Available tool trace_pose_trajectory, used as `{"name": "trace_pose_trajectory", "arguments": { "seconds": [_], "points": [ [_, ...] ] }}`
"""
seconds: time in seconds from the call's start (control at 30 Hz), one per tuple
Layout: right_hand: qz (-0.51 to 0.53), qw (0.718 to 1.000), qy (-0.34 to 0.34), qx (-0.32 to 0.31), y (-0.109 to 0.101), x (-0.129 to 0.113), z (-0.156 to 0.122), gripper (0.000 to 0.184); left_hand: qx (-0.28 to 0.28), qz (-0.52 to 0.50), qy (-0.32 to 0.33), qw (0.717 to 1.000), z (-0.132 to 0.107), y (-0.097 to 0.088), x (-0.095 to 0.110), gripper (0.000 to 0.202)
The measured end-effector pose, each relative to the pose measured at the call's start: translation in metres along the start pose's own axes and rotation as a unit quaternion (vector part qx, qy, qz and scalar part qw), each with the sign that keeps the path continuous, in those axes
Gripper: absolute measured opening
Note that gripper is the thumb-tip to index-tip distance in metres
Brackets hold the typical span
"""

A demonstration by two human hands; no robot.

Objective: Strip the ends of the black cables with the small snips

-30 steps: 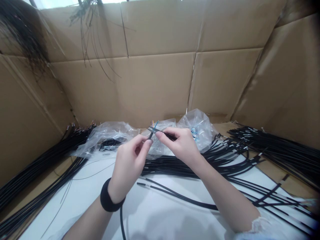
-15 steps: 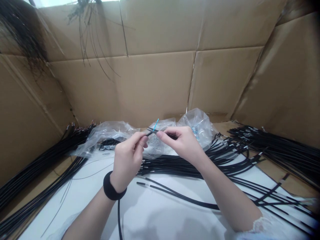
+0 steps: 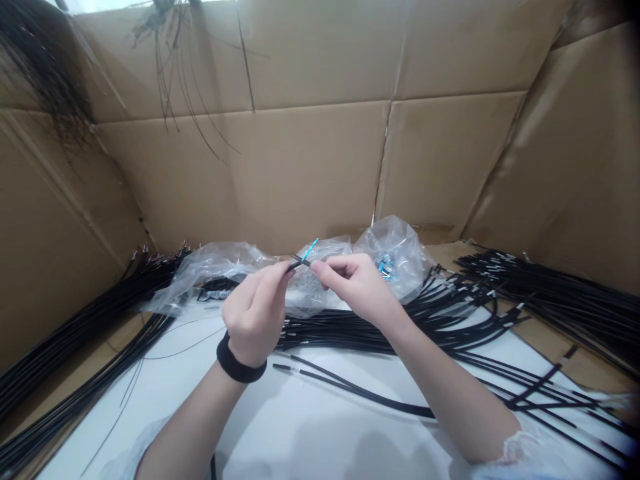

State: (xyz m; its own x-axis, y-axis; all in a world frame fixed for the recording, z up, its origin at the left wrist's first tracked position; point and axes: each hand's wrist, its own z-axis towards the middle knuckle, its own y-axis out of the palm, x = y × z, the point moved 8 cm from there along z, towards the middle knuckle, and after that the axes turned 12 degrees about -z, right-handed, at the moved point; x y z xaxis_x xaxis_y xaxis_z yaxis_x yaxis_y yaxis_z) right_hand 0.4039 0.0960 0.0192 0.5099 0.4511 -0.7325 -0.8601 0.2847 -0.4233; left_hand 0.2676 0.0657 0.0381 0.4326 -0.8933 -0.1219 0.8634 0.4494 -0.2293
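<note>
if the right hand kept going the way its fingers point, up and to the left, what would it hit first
Probably the left hand: the right hand pinches the cable end almost fingertip to fingertip with it. Past that lies the clear plastic bag, though depth is unclear.

Left hand (image 3: 255, 313): centre frame, raised, fingers curled, thumb and forefinger pinched together.
Right hand (image 3: 357, 287): just right of centre, fingertips pinched, almost meeting the left.
Forearms: rising from lower frame, converging.
</note>
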Motion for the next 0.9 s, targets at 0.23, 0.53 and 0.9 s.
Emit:
{"name": "trace_pose_trajectory", "arguments": {
  "seconds": [0.23, 0.53, 0.9],
  "points": [
    [0.030, 0.999, 0.004, -0.023, 0.003, 0.000, -0.001, 0.044, -0.053, -0.111, -0.206, 0.971, -0.003, 0.009, -0.024, 0.015],
    [0.058, 0.997, 0.013, -0.054, 0.003, 0.007, 0.001, 0.051, -0.136, -0.514, -0.474, 0.702, -0.021, 0.048, -0.032, 0.023],
    [0.190, 0.978, 0.055, 0.063, -0.025, 0.014, 0.002, 0.043, -0.061, -0.226, -0.288, 0.929, -0.009, 0.015, -0.022, 0.007]
  ]
}}
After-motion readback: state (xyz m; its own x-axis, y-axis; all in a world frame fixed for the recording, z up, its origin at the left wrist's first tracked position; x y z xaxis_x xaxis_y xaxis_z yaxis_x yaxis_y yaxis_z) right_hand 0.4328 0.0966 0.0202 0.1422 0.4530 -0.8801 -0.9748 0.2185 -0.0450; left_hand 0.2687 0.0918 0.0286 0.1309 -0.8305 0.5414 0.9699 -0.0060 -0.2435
